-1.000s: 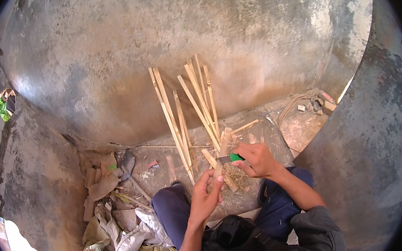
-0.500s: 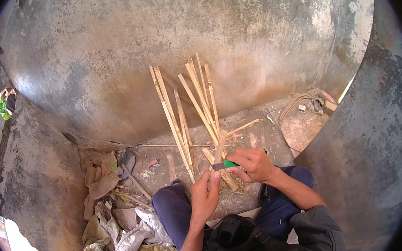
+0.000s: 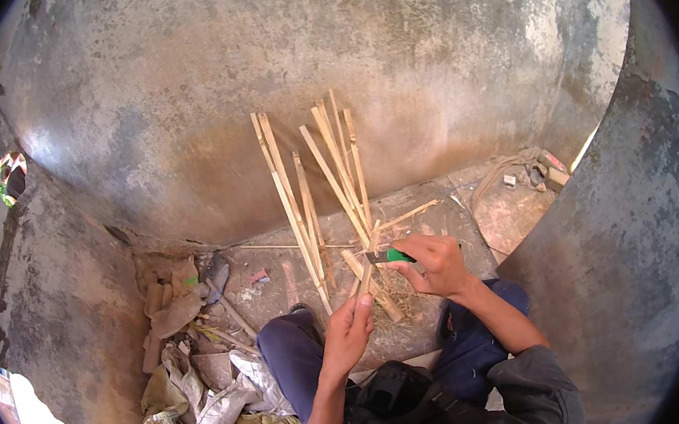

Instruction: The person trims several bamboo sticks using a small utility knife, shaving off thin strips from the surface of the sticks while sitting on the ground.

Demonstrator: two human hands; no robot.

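My left hand (image 3: 348, 332) is closed around the lower end of a short bamboo strip (image 3: 367, 277), thumb on top. The strip points up and away from me. In my right hand (image 3: 435, 265) is a knife (image 3: 397, 256) with a green handle, gripped in bent fingers. Its dark blade lies across the strip, a little beyond my left fingertips. Under the strip, a thicker round bamboo piece (image 3: 388, 305) lies on the ground between my legs, with thin shavings about it.
Several long bamboo strips (image 3: 289, 204) lean on the curved wall (image 3: 187, 128) ahead. Crumpled sacks (image 3: 212, 413) and broken rubble (image 3: 172, 307) lie at the left. A coiled cable (image 3: 492, 178) lies at the right, near small blocks. Curved walls rise on both sides.
My right hand and the knife have moved up and slightly right, away from my left thumb along the strip. My left hand keeps its grip, shifted slightly.
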